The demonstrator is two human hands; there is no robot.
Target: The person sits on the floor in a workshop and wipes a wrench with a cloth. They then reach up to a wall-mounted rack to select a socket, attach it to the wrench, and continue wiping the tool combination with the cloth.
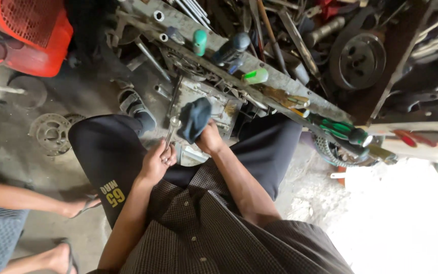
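Observation:
My left hand (156,161) is closed around the lower end of a metal wrench (171,129) that points up and away from me. My right hand (210,139) grips a dark rag (194,118) bunched against the wrench's upper part, in front of a greasy metal engine part (214,101). Both hands sit between my knees; I wear dark trousers and a checked shirt.
A dirty metal plank (280,81) holds screwdrivers with green handles (340,130), bottles and loose tools. A pulley wheel (357,60) lies at upper right, a red plastic crate (31,30) at upper left, a sprocket (51,133) on the floor. Another person's legs and sandalled feet (77,205) are at left.

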